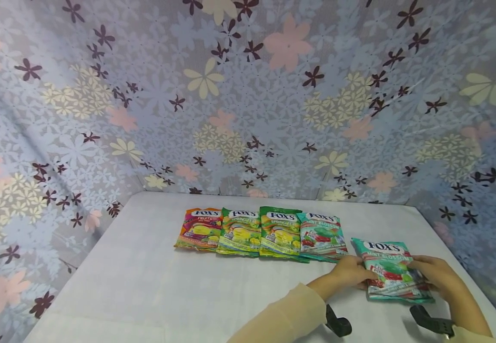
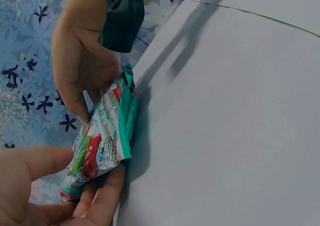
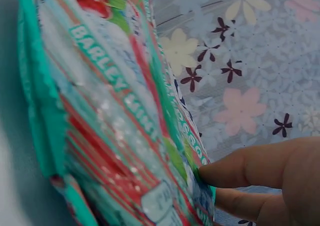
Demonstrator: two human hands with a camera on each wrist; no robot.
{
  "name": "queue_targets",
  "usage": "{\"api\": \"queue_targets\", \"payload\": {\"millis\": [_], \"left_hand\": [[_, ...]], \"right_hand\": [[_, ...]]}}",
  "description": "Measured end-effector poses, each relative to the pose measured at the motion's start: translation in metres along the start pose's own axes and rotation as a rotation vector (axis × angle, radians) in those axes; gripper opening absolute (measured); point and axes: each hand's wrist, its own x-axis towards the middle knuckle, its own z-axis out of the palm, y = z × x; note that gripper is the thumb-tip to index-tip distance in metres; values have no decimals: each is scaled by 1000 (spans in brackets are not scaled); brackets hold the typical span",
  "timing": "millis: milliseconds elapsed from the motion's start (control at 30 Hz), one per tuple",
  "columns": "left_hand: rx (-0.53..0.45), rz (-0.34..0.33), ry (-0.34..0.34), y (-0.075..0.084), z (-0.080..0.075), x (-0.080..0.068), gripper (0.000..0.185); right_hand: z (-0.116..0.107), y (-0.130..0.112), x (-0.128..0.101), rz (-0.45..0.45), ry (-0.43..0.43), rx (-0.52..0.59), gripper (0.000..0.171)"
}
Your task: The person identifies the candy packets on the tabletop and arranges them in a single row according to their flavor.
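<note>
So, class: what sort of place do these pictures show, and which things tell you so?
Probably a makeshift recording booth: floral cloth draped as backdrop, a white-covered table, and a candy bag row.

A teal, red and white candy bag lies on the white table. Orange, two green, and teal bags line up. The backdrop is grey-blue floral.

Four candy bags lie in a row on the white desk, backed by a flowered cloth
</note>
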Motion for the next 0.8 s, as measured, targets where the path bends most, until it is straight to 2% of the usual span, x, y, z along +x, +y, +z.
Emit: {"api": "queue_targets", "payload": {"millis": [167, 300, 567, 800], "left_hand": [[-41, 26, -27, -1, 0, -1, 43], [-1, 50, -19, -2, -1, -2, 48], [101, 62, 48, -2, -3, -7, 40], [47, 78, 55, -2, -14, -7, 36]], "right_hand": [[-5, -4, -11, -36, -52, 60, 78], [-7, -7, -19, -35, -65, 97, 79], [-11, -9, -31, -38, -76, 131, 79], [-12, -14, -36, -106, -94, 146, 79]]}}
